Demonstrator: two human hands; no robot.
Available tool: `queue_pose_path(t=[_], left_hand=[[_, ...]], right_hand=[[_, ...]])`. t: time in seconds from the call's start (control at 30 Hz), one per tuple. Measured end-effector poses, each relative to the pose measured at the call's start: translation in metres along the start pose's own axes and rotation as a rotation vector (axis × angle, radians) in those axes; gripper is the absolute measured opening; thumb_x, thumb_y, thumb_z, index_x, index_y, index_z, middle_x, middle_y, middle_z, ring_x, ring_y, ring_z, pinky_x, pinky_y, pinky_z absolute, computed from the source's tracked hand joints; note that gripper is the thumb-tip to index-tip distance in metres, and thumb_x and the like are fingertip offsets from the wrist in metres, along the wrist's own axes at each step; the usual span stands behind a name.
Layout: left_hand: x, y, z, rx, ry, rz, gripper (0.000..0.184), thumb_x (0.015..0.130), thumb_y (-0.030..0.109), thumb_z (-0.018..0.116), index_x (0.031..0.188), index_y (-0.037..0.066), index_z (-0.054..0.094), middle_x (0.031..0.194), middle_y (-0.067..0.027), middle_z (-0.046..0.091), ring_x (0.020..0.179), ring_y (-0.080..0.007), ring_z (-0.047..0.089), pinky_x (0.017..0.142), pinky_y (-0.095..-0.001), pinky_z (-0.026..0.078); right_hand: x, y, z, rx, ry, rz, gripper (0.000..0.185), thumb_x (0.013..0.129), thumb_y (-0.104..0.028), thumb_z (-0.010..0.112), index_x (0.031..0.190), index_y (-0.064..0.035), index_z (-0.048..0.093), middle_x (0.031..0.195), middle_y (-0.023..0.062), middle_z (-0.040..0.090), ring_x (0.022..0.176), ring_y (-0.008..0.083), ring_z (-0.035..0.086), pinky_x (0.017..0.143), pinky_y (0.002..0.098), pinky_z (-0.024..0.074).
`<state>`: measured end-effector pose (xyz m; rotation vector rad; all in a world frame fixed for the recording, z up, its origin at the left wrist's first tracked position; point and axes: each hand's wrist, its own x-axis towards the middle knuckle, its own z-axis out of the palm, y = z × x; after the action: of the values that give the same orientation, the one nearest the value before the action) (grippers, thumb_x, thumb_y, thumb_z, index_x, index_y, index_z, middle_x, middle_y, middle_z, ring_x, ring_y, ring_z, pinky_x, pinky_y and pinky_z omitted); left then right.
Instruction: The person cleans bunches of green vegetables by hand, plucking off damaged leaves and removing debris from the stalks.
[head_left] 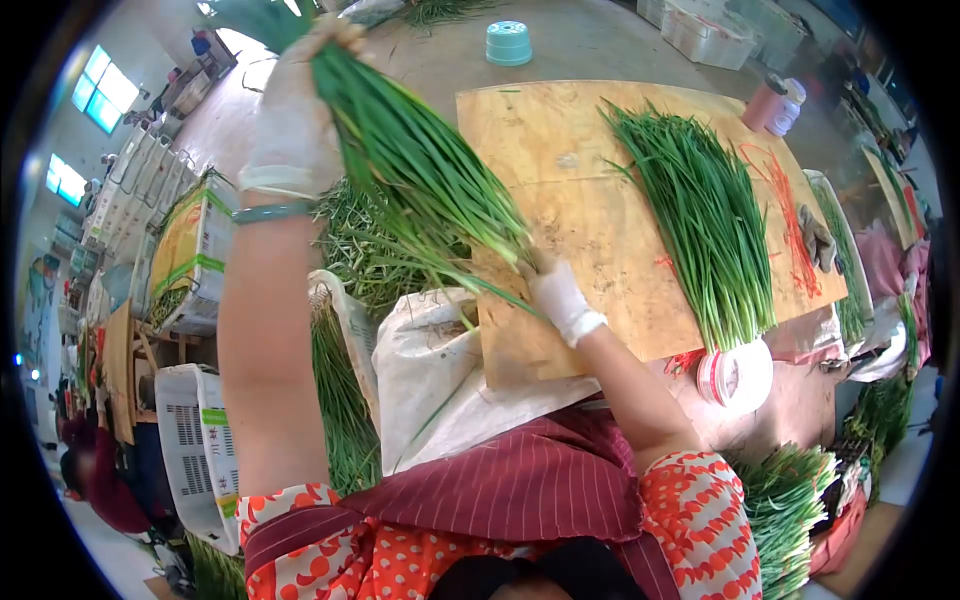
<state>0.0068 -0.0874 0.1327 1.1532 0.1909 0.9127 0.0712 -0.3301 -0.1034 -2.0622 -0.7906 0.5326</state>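
A long bunch of green stalks [420,150] slants across the view, held at both ends. My left hand [300,100], in a whitish glove, is raised at the upper left and closed around the leafy end. My right hand [560,295], gloved in white, is closed around the pale root end over the wooden board [560,200]. A second, larger pile of green stalks [700,220] lies on the board's right half. Below the held bunch, loose leaves [370,250] are heaped beside a white sack [430,360].
Red ties [790,220] and a grey glove [818,240] lie at the board's right edge, near a pink bottle [765,103]. A white tub [735,378] stands by the near edge, a blue stool [508,44] beyond. A person [105,470] is at far left.
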Motion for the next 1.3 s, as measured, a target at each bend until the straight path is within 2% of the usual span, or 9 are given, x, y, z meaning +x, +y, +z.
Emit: queue_pose_path(t=[0.1,0.2,0.3,0.43,0.53,0.63,0.7,1.13,1.3], left_hand=[[0.045,0.032,-0.07,-0.058,0.093,0.025,0.014,0.084,0.014,0.058,0.091,0.003,0.055,0.081,-0.0092,0.061,0.073,-0.0224,0.058,0.076,-0.0408,0.049],[0.038,0.056,-0.097,-0.112,0.191,0.085,0.012,0.087,0.016,0.055,0.09,0.004,0.055,0.081,-0.0078,0.06,0.074,-0.0227,0.057,0.082,-0.0456,0.047],[0.028,0.067,-0.132,-0.187,0.204,0.121,0.013,0.089,0.017,0.05,0.088,0.005,0.054,0.08,-0.0062,0.057,0.075,-0.0223,0.055,0.085,-0.0472,0.045],[-0.008,0.061,-0.143,-0.287,0.127,0.19,0.014,0.09,0.016,0.049,0.092,0.003,0.053,0.088,-0.0071,0.056,0.085,-0.0214,0.055,0.089,-0.0446,0.044],[-0.05,0.055,-0.146,-0.129,-0.088,0.374,0.019,0.09,0.011,0.05,0.104,-0.001,0.054,0.104,-0.0111,0.058,0.1,-0.0216,0.055,0.093,-0.0385,0.044],[-0.082,0.062,-0.154,0.285,0.283,0.277,0.015,0.088,0.014,0.053,0.097,0.003,0.055,0.099,-0.011,0.061,0.089,-0.0229,0.061,0.082,-0.0402,0.051],[-0.099,0.058,-0.164,0.149,0.352,-0.092,0.021,0.087,0.014,0.055,0.104,0.002,0.055,0.108,-0.014,0.059,0.095,-0.0239,0.061,0.078,-0.0366,0.053],[-0.127,0.035,-0.209,-0.398,0.442,0.221,0.043,0.085,0.015,0.046,0.127,0.006,0.043,0.128,-0.0126,0.047,0.115,-0.0285,0.046,0.1,-0.0481,0.035],[-0.132,0.034,-0.209,-0.316,0.542,0.413,0.043,0.085,0.021,0.048,0.125,0.006,0.046,0.125,-0.0131,0.049,0.112,-0.0291,0.048,0.097,-0.0474,0.038]], right_hand=[[-0.02,0.039,0.009,0.304,0.128,-0.176,0.025,0.088,-0.022,0.053,0.102,-0.0019,0.059,0.085,0.0055,0.064,0.078,0.0219,0.059,0.072,0.0325,0.0481],[-0.011,0.048,-0.02,1.488,-0.021,0.159,0.024,0.089,-0.024,0.051,0.095,-0.0039,0.063,0.073,0.0003,0.058,0.068,0.0157,0.055,0.068,0.0259,0.0466],[0.005,-0.004,-0.042,0.734,-0.008,0.215,0.031,0.089,-0.03,0.052,0.11,-0.0061,0.055,0.086,0.0009,0.057,0.077,0.0092,0.052,0.064,0.0203,0.0417],[0.056,-0.091,-0.004,1.224,-0.366,-0.195,0.052,0.085,-0.036,0.059,0.125,-0.0067,0.044,0.106,0.0051,0.059,0.069,0.0139,0.055,0.066,0.0246,0.0446],[0.083,-0.146,-0.012,1.25,-0.449,-0.095,0.045,0.085,-0.032,0.06,0.119,-0.0036,0.051,0.101,0.0062,0.062,0.073,0.0143,0.057,0.067,0.0269,0.0456],[0.102,-0.172,-0.022,1.02,-0.197,-0.335,0.037,0.084,-0.03,0.062,0.104,0.0011,0.06,0.089,0.0068,0.064,0.075,0.0132,0.058,0.064,0.0254,0.0466],[0.102,-0.186,-0.032,0.804,0.004,-0.306,0.03,0.078,-0.031,0.068,0.089,-0.003,0.06,0.077,0.0036,0.062,0.067,0.0104,0.058,0.06,0.0212,0.0481],[0.07,-0.187,-0.002,0.769,-0.348,-0.354,0.036,0.075,-0.013,0.071,0.105,0.0017,0.058,0.093,0.0094,0.065,0.085,0.0128,0.06,0.065,0.0205,0.0505],[0.066,-0.161,0.019,0.929,-0.598,-0.446,0.042,0.08,-0.033,0.064,0.107,-0.001,0.059,0.101,0.0076,0.064,0.1,0.0192,0.057,0.093,0.0336,0.0405]])
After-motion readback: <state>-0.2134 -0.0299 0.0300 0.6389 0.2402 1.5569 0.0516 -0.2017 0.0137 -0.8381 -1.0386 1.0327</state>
